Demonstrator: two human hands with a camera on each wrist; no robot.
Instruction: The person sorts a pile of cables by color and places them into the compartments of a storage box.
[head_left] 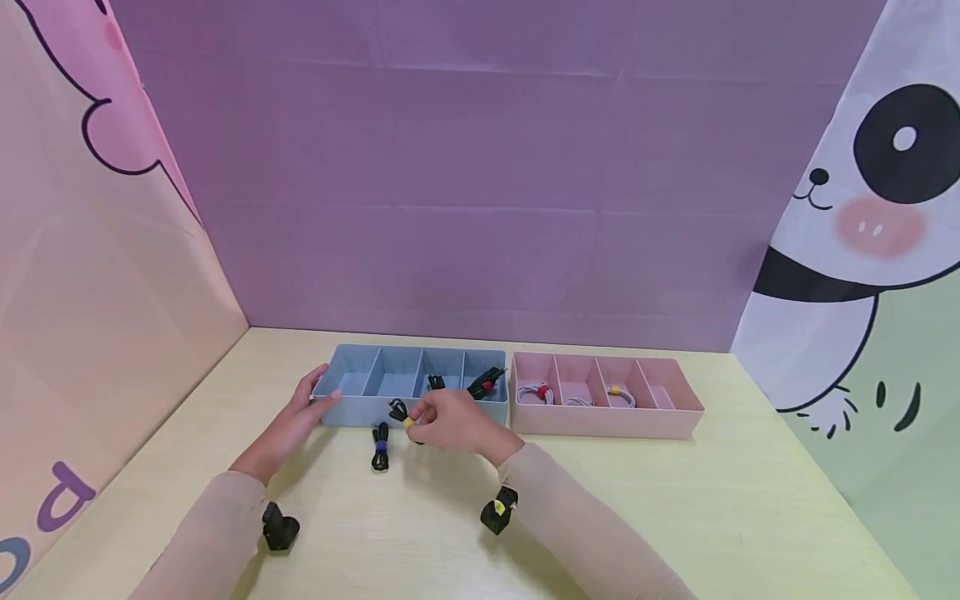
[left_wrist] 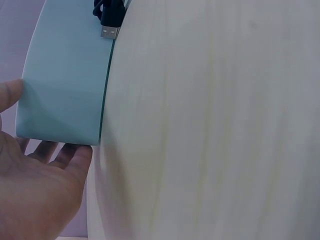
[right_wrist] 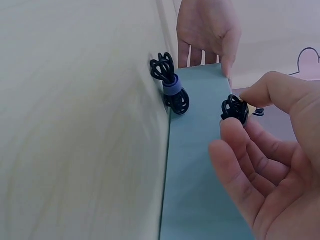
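My left hand (head_left: pixel 298 414) grips the left end of a blue four-compartment box (head_left: pixel 356 412), thumb at the front rim and fingers against the end wall. Between thumb and fingertips, my right hand (head_left: pixel 459 423) pinches a coiled black cable (right_wrist: pixel 234 109) with a yellow tie, just in front of the box. Another coiled black cable (head_left: pixel 381 450) with a purple tie lies on the table before the box; its USB plug (left_wrist: pixel 109 32) shows in the left wrist view. More black cable bundles (head_left: pixel 487 382) sit in the box's two right compartments, partly hidden by my right hand.
A pink four-compartment box (head_left: pixel 607 423) stands right beside the blue one. White cables (head_left: pixel 536 392) with red or yellow ties lie in some of its compartments. A purple backdrop (head_left: pixel 480 208) rises behind, and printed panels flank the light wooden table (head_left: pixel 675 517).
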